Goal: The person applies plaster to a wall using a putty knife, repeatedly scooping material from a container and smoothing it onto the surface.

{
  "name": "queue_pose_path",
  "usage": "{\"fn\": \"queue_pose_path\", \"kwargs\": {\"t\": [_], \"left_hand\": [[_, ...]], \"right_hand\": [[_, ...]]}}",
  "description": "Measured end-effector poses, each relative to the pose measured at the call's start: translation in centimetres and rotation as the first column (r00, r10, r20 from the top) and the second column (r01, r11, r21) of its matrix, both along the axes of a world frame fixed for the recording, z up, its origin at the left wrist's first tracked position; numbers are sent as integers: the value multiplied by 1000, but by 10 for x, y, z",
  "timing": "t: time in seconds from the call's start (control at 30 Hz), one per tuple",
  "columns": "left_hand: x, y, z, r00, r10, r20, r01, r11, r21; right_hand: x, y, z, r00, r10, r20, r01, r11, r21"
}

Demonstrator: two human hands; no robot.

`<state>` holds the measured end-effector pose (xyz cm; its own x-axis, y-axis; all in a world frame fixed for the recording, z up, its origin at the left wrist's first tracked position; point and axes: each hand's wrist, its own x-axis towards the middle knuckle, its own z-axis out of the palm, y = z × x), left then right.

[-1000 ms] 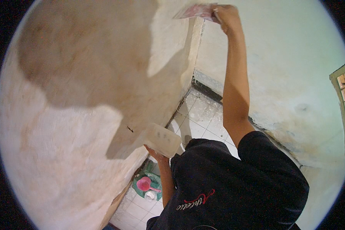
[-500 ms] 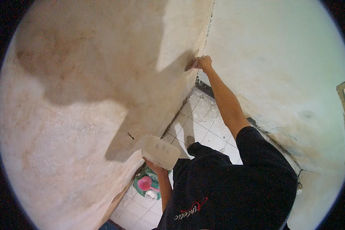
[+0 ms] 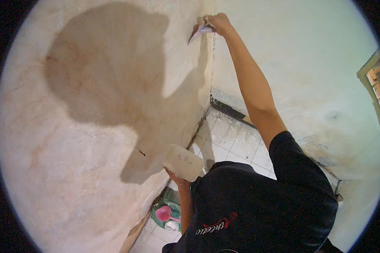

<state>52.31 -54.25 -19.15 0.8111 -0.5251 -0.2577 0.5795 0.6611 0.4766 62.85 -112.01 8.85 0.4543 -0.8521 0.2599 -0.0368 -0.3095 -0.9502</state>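
Observation:
My right hand (image 3: 218, 23) is stretched far up toward the corner where two walls meet. Its fingers are closed round a thin flat scraper (image 3: 202, 29), whose edge lies against or very near the left wall (image 3: 93, 160); I cannot tell if it touches. Lower down, close to that same wall, my left hand (image 3: 177, 177) grips a pale rectangular plastic tub (image 3: 183, 163) from beneath and the side. A few grey spots show on the tub's surface, and how much is in it is hard to make out.
The right wall (image 3: 299, 84) is pale and stained, with an opening framed in wood (image 3: 373, 80) at far right. Dark, damaged edging (image 3: 228, 109) runs along the wall foot. On the white tiled floor (image 3: 223, 130) a pink dipper (image 3: 164, 213) lies on something green.
My right hand has moved up the corner with the scraper. The tub in my left hand has shifted slightly right within the view, and the whole view has moved a little.

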Motion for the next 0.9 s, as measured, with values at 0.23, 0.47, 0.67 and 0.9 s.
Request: {"fn": "queue_pose_path", "kwargs": {"t": [0.23,0.47,0.67,0.9], "left_hand": [[-7,-9,-14,986,-75,147,75,997,8],[-19,-6,-2,574,-328,750,-261,795,548],[-30,55,11,865,-199,460,36,940,340],[-60,87,2,512,-411,754,-344,707,618]], "right_hand": [[16,3,171,976,153,156,-165,984,64],[-34,2,325,889,372,268,-340,927,-159],[-57,111,169,923,-105,-370,-95,870,-483],[-26,71,27,980,91,-175,-85,995,46]]}}
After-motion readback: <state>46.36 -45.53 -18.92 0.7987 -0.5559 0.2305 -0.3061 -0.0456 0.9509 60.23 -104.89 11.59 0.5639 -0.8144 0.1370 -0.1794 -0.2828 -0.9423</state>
